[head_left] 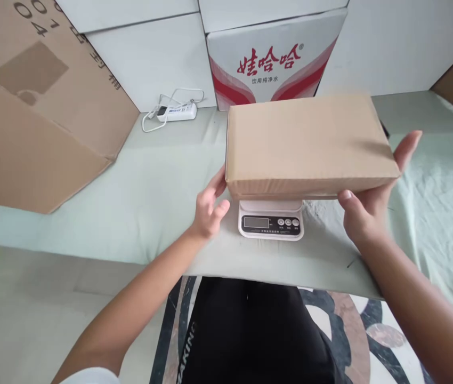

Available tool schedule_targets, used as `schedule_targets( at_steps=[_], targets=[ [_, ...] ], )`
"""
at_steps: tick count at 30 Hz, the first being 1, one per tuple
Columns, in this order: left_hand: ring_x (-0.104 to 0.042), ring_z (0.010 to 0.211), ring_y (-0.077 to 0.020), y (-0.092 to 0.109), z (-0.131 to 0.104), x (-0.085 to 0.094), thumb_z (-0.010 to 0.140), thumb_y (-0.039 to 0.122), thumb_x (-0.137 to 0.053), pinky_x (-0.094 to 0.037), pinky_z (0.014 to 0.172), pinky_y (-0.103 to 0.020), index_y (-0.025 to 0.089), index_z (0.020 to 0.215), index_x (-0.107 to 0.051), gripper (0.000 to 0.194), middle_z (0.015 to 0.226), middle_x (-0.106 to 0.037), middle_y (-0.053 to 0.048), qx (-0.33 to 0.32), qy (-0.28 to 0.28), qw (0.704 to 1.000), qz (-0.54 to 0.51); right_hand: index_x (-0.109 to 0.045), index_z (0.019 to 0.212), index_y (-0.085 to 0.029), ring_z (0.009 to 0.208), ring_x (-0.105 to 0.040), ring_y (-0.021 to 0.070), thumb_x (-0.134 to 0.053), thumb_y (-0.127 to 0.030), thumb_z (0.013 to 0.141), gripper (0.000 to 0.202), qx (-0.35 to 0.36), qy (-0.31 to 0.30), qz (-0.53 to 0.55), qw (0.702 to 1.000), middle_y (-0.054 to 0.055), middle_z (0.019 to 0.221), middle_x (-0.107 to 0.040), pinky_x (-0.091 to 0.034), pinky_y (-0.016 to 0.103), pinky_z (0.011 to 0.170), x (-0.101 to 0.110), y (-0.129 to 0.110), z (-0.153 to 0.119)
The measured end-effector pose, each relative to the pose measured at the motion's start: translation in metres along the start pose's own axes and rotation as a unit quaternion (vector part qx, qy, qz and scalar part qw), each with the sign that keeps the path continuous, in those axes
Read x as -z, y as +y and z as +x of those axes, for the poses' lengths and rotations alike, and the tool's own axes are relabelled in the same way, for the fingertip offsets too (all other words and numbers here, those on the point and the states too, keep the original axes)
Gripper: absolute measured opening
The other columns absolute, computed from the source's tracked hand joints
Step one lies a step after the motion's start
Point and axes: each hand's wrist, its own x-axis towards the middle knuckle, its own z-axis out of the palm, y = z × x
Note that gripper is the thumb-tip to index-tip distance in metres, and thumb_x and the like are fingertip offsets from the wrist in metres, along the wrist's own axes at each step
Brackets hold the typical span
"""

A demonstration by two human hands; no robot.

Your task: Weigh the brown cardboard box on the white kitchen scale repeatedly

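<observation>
A closed brown cardboard box [306,144] is between my two hands, over a small white kitchen scale [271,226]. My right hand [368,208] grips the box's right end, thumb at the front lower edge and fingers reaching under and behind it. At the left end, the fingers of my left hand [210,209] press against the side and lower corner, while the thumb stands off the cardboard. The box hides the weighing platform, so whether it touches the scale cannot be told. The scale's display and several buttons face me, and no digits are readable.
Green cloth [162,186] covers the table. A white power strip [176,112] with a tangled cable lies at the back. White cartons [154,64] and a red-and-white printed carton [266,64] line the rear. A large cardboard carton [50,117] stands at left.
</observation>
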Motion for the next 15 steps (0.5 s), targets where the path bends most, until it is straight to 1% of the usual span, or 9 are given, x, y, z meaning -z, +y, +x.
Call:
schedule_targets(
  at_steps=[1, 2, 4, 6, 8, 11, 13, 15],
  targets=[
    [-0.064, 0.154, -0.0385, 0.002, -0.003, -0.001, 0.095, 0.075, -0.063, -0.058, 0.126, -0.054, 0.027, 0.152, -0.067, 0.075, 0.153, -0.074, -0.015, 0.007, 0.012, 1.0, -0.006, -0.013, 0.167, -0.073, 0.161, -0.044, 0.0458, -0.081, -0.101, 0.037, 0.149, 0.017, -0.01, -0.001, 1.0, -0.009, 0.173, -0.041, -0.024, 0.079, 0.137, 0.0, 0.0, -0.006],
    [-0.066, 0.152, -0.038, 0.003, -0.003, -0.001, 0.095, 0.074, -0.063, -0.06, 0.124, -0.054, 0.026, 0.149, -0.069, 0.072, 0.15, -0.076, -0.015, 0.013, 0.025, 1.0, -0.012, -0.012, 0.171, -0.068, 0.163, -0.041, 0.0472, -0.08, -0.1, 0.04, 0.15, 0.027, -0.019, -0.002, 0.999, -0.006, 0.175, -0.039, -0.023, 0.08, 0.138, -0.001, -0.001, -0.011],
    [-0.071, 0.145, -0.0368, 0.006, 0.0, -0.002, 0.095, 0.072, -0.064, -0.063, 0.118, -0.052, 0.026, 0.142, -0.072, 0.066, 0.144, -0.079, -0.014, 0.026, 0.045, 0.998, -0.021, -0.015, 0.174, -0.063, 0.17, -0.031, 0.0476, -0.081, -0.095, 0.05, 0.144, -0.001, -0.026, -0.008, 1.0, -0.007, 0.183, -0.029, -0.021, 0.078, 0.141, -0.004, -0.005, -0.018],
    [-0.075, 0.136, -0.0356, 0.007, 0.004, -0.001, 0.095, 0.072, -0.064, -0.067, 0.11, -0.049, 0.025, 0.136, -0.074, 0.062, 0.138, -0.081, -0.014, 0.039, 0.059, 0.997, -0.021, -0.018, 0.175, -0.06, 0.174, -0.024, 0.0465, -0.08, -0.09, 0.061, 0.133, -0.024, -0.029, -0.018, 0.999, -0.008, 0.186, -0.023, -0.018, 0.076, 0.143, -0.006, -0.009, -0.02],
    [-0.076, 0.131, -0.0351, 0.007, 0.006, -0.001, 0.096, 0.073, -0.063, -0.068, 0.104, -0.049, 0.025, 0.134, -0.074, 0.062, 0.135, -0.081, -0.014, 0.047, 0.083, 0.995, -0.007, -0.017, 0.175, -0.06, 0.175, -0.022, 0.0454, -0.077, -0.09, 0.065, 0.129, -0.02, -0.03, -0.025, 0.999, -0.009, 0.187, -0.022, -0.017, 0.075, 0.144, -0.006, -0.01, -0.021],
    [-0.076, 0.131, -0.0345, 0.005, 0.005, -0.001, 0.096, 0.073, -0.062, -0.067, 0.103, -0.048, 0.028, 0.136, -0.073, 0.061, 0.133, -0.081, -0.012, 0.055, 0.112, 0.992, 0.011, -0.018, 0.175, -0.06, 0.175, -0.025, 0.0436, -0.072, -0.094, 0.067, 0.125, -0.007, -0.029, -0.029, 0.999, -0.011, 0.188, -0.022, -0.022, 0.074, 0.144, -0.007, -0.011, -0.019],
    [-0.076, 0.129, -0.0339, 0.004, 0.003, -0.001, 0.097, 0.073, -0.06, -0.067, 0.102, -0.048, 0.029, 0.136, -0.073, 0.06, 0.13, -0.081, -0.011, 0.061, 0.109, 0.992, 0.013, -0.018, 0.175, -0.06, 0.173, -0.032, 0.041, -0.07, -0.094, 0.072, 0.12, -0.014, -0.037, -0.034, 0.999, -0.009, 0.185, -0.028, -0.03, 0.07, 0.143, -0.009, -0.015, -0.017],
    [-0.075, 0.128, -0.0342, 0.006, 0.005, 0.0, 0.098, 0.073, -0.059, -0.066, 0.102, -0.049, 0.029, 0.134, -0.074, 0.06, 0.125, -0.081, -0.011, 0.058, 0.102, 0.993, 0.017, -0.016, 0.174, -0.061, 0.169, -0.04, 0.0387, -0.067, -0.093, 0.076, 0.115, -0.021, -0.05, -0.035, 0.998, -0.009, 0.182, -0.033, -0.038, 0.067, 0.14, -0.012, -0.025, -0.013]
  ],
)
